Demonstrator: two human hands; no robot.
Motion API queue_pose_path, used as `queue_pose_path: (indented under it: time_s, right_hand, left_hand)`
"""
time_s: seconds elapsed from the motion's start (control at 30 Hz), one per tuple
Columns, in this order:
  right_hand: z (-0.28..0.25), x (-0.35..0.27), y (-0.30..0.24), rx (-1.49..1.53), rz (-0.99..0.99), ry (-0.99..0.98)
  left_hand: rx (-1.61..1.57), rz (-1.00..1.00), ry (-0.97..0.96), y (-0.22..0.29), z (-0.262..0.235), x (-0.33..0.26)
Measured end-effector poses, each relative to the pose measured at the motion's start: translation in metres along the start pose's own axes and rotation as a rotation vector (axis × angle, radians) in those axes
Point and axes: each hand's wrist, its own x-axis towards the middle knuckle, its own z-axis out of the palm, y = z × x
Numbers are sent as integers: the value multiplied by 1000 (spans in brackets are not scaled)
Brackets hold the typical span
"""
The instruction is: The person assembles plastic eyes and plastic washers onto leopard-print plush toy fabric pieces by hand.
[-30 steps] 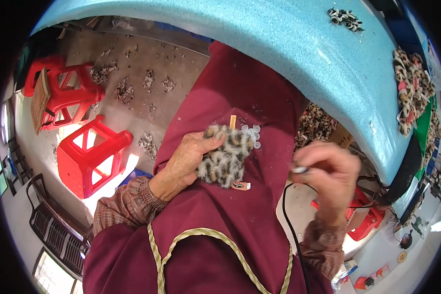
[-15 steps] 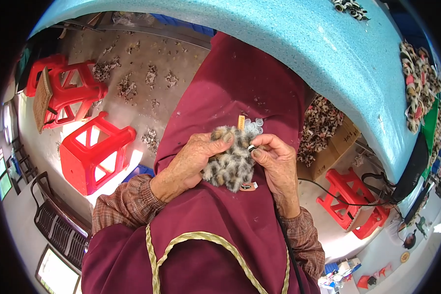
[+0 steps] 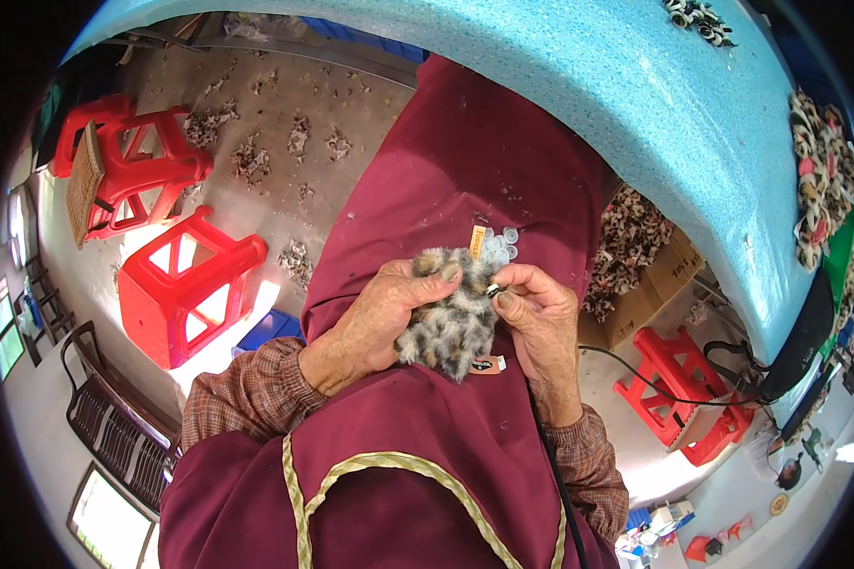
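Note:
Over my lap, my left hand [image 3: 385,318] grips a spotted plush piece [image 3: 449,327] by its left side, thumb on top of the fur. At its upper right edge my right hand [image 3: 539,332] pinches a small black-and-white piece [image 3: 492,290] between thumb and forefinger, against the fur. What exactly this piece is, I cannot make out. Several small clear plastic caps [image 3: 501,245] lie on my maroon apron [image 3: 417,209] just beyond the plush, beside an orange tag [image 3: 477,239]. Another tag [image 3: 489,365], brown and black, lies below the plush.
A light-blue speckled table [image 3: 636,123] curves ahead and right, bearing small black-and-white pieces [image 3: 699,21] and a heap of plush pieces [image 3: 819,175]. Beneath it stands a cardboard box [image 3: 655,284] of plush scraps. Red stools [image 3: 152,313] stand at left, another stool [image 3: 669,379] at right.
The view has shifted slightly. Both hands keep their hold on the plush, and the small black-and-white piece is tilted a little differently in my right fingers.

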Motion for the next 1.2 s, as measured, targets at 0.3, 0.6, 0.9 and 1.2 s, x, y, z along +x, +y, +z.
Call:
queue_pose_path:
  time_s: [0.3,0.6,0.9,1.2]
  right_hand:
    - [0,-2,1,19,6,14]
    - [2,-2,-12,-312,-201,102]
    - [20,-16,-30,-748,-269,-51]
    - [15,-15,-23,-672,-140,15]
  left_hand:
    - [-9,22,4,-3,7,-4]
    - [103,116,61,-2,8,2]
    - [265,293,120,-6,6,6]
    - [306,280,112,-5,10,3]
